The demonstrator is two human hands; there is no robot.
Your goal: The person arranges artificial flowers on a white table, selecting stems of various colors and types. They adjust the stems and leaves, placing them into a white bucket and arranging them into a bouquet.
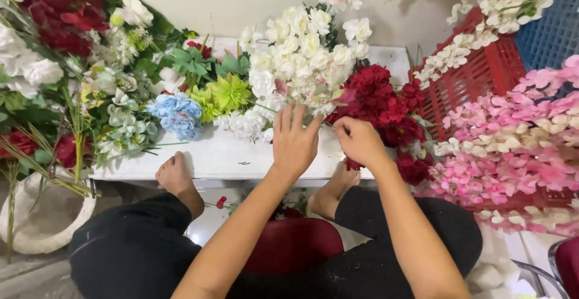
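Head view: low white table [223,157] against a plain pale wall [241,0], crowded with artificial flowers. Left hand [294,142] lies flat, fingers spread, touching the white flower bunch [301,57] at table centre. Right hand [360,142] is curled on the dark red flower bunch [386,103] just beside it; pinch not discernible. Red crate [482,76] and pink blossoms [518,142] stand right; white pot [48,220] sits on the floor, left.
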